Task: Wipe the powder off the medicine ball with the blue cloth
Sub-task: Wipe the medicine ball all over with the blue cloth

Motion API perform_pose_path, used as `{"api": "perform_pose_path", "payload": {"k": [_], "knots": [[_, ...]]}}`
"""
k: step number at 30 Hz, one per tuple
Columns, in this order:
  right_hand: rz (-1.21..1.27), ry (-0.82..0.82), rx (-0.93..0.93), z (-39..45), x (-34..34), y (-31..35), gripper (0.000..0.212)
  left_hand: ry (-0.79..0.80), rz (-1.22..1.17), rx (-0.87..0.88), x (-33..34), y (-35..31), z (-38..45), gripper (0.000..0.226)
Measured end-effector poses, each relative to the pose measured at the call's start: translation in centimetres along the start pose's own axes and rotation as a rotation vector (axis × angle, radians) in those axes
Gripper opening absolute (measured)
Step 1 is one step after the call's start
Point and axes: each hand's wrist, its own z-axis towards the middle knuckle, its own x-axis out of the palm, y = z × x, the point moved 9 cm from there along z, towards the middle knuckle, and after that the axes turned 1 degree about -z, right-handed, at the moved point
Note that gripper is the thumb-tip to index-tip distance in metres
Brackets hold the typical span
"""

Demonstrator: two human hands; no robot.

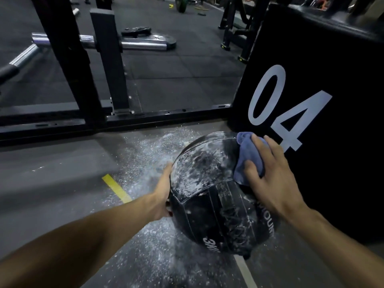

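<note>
Wiping is under way, with plenty of powder left on the ball

Nearest, the left hand (164, 196) is bracing the left flank of the medicine ball (216, 196), fingers mostly hidden behind it, so I cannot tell how far they are curling; the ball is sitting on the floor (62, 163) amid scattered powder (149, 154), touching or just beside the black box (324, 96) marked 04. Being round, it has no long axis; its printed weight label is facing toward the camera. The right hand (270, 173) is pressing the blue cloth (248, 161) onto the upper right side, fingers spread and lightly curled over it. The top panel is looking heavily smeared, so the next move likely calls for sweeping leftward across it while steadying the ball. Beyond, a rack frame (99, 59) is standing
</note>
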Motion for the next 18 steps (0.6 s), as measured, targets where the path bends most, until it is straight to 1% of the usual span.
{"api": "perform_pose_path", "payload": {"k": [2,3,5,6,9,10,12,13,14,16,18], "knots": [[0.007,0.013,-0.044,-0.3,0.2,0.6,0.078,-0.035,-0.049,0.010,-0.2,-0.1,0.1,0.108],[0.017,0.018,-0.060,-0.5,0.2,0.9,0.078,-0.054,-0.056,0.001,-0.7,0.2,0.5,0.113],[0.045,0.014,-0.072,-0.9,0.0,1.0,0.079,-0.086,-0.057,0.019,-2.1,0.8,2.3,0.130],[0.050,0.007,-0.068,-1.1,0.0,0.8,0.079,-0.086,-0.050,0.012,-2.4,1.0,2.6,0.132],[0.062,-0.008,-0.018,-0.9,0.0,-0.3,0.079,-0.063,-0.061,0.025,-1.6,0.3,2.1,0.116],[0.068,-0.004,-0.001,-0.7,0.1,-0.6,0.077,-0.042,-0.083,0.030,-1.1,0.2,1.9,0.117],[0.060,0.001,0.004,-0.4,0.2,-0.9,0.074,-0.034,-0.123,0.019,-0.6,0.2,2.1,0.131],[0.052,-0.007,-0.006,-0.5,0.2,-1.0,0.072,-0.027,-0.123,0.017,-0.5,0.2,2.2,0.135],[0.047,-0.024,-0.014,-0.5,0.1,-1.2,0.071,-0.021,-0.115,0.029,-0.3,-0.1,1.7,0.130],[0.068,-0.056,-0.013,-0.4,-0.4,-1.9,0.074,-0.054,-0.066,0.048,-0.6,-0.7,0.4,0.114],[0.116,-0.052,-0.005,-0.2,-0.5,-2.9,0.073,-0.093,-0.001,0.082,-1.6,-1.2,-1.1,0.095]]}}
